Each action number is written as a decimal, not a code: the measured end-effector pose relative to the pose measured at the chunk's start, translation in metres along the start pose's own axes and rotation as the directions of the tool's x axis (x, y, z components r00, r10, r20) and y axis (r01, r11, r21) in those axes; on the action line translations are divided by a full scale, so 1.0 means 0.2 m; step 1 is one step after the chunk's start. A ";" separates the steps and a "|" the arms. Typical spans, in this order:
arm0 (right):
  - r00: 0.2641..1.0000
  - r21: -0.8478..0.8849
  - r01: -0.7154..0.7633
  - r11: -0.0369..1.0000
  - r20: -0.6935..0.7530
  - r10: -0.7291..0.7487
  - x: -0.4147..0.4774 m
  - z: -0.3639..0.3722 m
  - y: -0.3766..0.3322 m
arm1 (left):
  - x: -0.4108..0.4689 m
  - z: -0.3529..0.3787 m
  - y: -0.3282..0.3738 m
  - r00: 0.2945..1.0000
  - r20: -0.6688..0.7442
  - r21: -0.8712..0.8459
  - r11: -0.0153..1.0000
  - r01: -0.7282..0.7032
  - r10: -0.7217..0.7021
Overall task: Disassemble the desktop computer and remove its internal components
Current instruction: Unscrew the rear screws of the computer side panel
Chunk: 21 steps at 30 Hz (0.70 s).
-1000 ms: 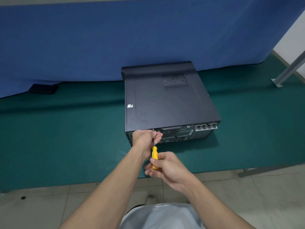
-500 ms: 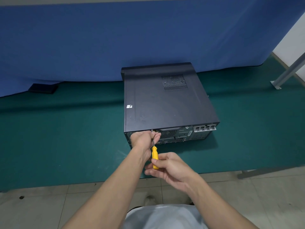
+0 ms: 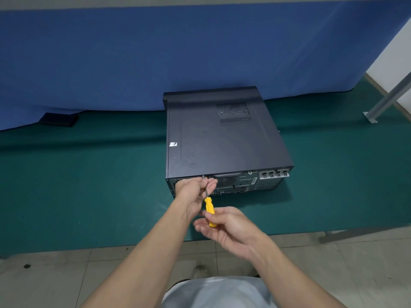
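A black desktop computer case [image 3: 224,138] lies flat on the green table [image 3: 89,185], its rear panel with ports and vents facing me. A screwdriver [image 3: 209,210] with a yellow handle points up at a screw [image 3: 203,177] on the rear panel's top edge, left of centre. My right hand [image 3: 226,227] pinches the yellow handle. My left hand [image 3: 193,190] is at the rear panel, its fingers curled round the metal shaft just below the screw. The case lid is closed, hiding the inside.
A blue cloth backdrop [image 3: 178,54] hangs behind the table. A small dark flat object [image 3: 59,119] lies at the back left. A grey metal strut [image 3: 387,101] slants at the right. Tiled floor [image 3: 55,274] runs below the table's front edge.
Both hands stay at the screw. My right hand's fingers have shifted a little on the yellow handle; the view has drifted slightly.
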State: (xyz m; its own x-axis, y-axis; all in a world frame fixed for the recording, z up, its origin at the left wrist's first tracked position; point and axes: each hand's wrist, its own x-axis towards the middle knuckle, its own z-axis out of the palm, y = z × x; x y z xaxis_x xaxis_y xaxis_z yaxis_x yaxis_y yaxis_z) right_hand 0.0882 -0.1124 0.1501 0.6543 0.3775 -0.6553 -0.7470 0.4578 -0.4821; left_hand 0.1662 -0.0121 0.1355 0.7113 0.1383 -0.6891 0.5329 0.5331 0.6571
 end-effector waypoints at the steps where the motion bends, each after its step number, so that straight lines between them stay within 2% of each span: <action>1: 0.997 -0.119 0.047 0.992 -0.061 -0.055 0.01 0.01 0.01 | 0.00 0.00 0.00 1.000 -0.003 0.001 1.000 0.002 -0.002; 2: 0.982 -0.301 0.078 0.951 -0.143 -0.126 0.02 0.04 0.02 | 0.00 0.00 -0.01 1.000 -0.021 0.026 1.000 -0.010 0.010; 4: 0.921 -0.674 0.057 0.737 -0.249 -0.299 0.03 0.07 0.06 | 0.01 0.00 -0.03 0.993 -0.087 0.144 0.987 -0.071 0.084; 6: 0.877 -0.868 0.012 0.496 -0.229 -0.422 0.04 0.08 0.09 | 0.03 0.01 -0.05 0.975 -0.127 0.296 0.945 -0.138 0.183; 7: 0.873 -0.899 0.006 0.438 -0.209 -0.441 0.04 0.07 0.09 | 0.03 0.01 -0.06 0.965 -0.138 0.357 0.920 -0.159 0.221; 8: 0.881 -0.889 0.016 0.457 -0.204 -0.428 0.04 0.06 0.09 | 0.03 0.02 -0.06 0.958 -0.150 0.392 0.904 -0.169 0.244; 9: 0.903 -0.814 0.044 0.579 -0.215 -0.372 0.04 0.04 0.08 | 0.03 0.02 -0.06 0.956 -0.160 0.397 0.903 -0.166 0.246; 11: 0.977 -0.416 0.062 0.907 -0.162 -0.140 0.03 0.01 0.04 | 0.03 0.03 -0.06 0.967 -0.162 0.313 0.940 -0.138 0.196; 12: 0.996 -0.196 0.029 0.980 -0.078 -0.045 0.02 0.00 0.02 | 0.03 0.03 -0.05 0.977 -0.145 0.243 0.963 -0.120 0.159; 13: 1.000 -0.055 -0.008 0.998 -0.011 0.007 0.01 -0.01 0.01 | 0.02 0.03 -0.04 0.985 -0.121 0.171 0.980 -0.102 0.123; 14: 0.999 0.001 -0.025 1.000 0.024 0.025 0.00 -0.02 0.00 | 0.02 0.02 -0.03 0.991 -0.095 0.112 0.990 -0.086 0.097; 16: 1.000 -0.068 0.006 0.998 -0.018 -0.007 0.01 0.00 0.00 | 0.02 0.01 -0.03 0.995 -0.063 0.064 0.995 -0.071 0.075; 17: 0.994 -0.215 0.041 0.976 -0.091 -0.062 0.01 0.01 0.01 | 0.02 0.01 -0.03 0.995 -0.061 0.081 0.994 -0.074 0.079; 18: 0.976 -0.414 0.056 0.908 -0.169 -0.137 0.01 0.04 0.02 | 0.01 0.01 -0.03 0.993 -0.071 0.120 0.989 -0.085 0.094; 19: 0.950 -0.609 0.045 0.792 -0.219 -0.223 0.01 0.06 0.03 | 0.01 0.01 -0.04 0.989 -0.089 0.177 0.979 -0.103 0.120; 21: 0.907 -0.812 0.018 0.584 -0.232 -0.350 0.02 0.08 0.06 | 0.02 0.01 -0.06 0.977 -0.118 0.285 0.948 -0.141 0.181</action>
State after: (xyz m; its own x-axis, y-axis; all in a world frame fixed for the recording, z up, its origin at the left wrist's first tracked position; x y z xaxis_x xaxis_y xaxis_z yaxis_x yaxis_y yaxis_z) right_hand 0.0834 -0.0928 0.1500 0.8281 -0.0045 -0.5606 -0.5202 -0.3792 -0.7653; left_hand 0.1636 -0.0195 0.1249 0.7369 0.3295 -0.5902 0.5357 0.2478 0.8072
